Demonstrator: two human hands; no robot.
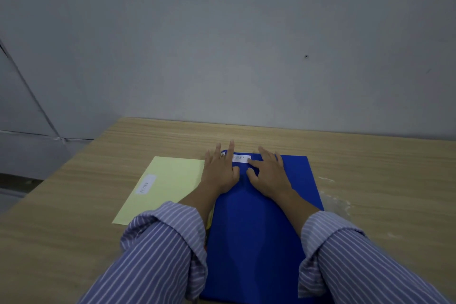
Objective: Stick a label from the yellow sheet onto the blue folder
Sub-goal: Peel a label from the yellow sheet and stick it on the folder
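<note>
The blue folder [254, 224] lies flat on the wooden table in front of me. A white label [241, 158] reading "ASSET" sits near the folder's far edge. My left hand [220, 172] rests flat with fingers spread, covering the label's left end. My right hand [270, 173] lies flat on the folder, its index fingertip touching the label's right end. The yellow sheet [165, 187] lies to the left of the folder, with one more white label [146, 184] on it.
The wooden table [370, 170] ends at a grey wall at the back and drops off at its left edge. A scuffed whitish patch [335, 201] marks the tabletop right of the folder. Striped sleeves cover both forearms.
</note>
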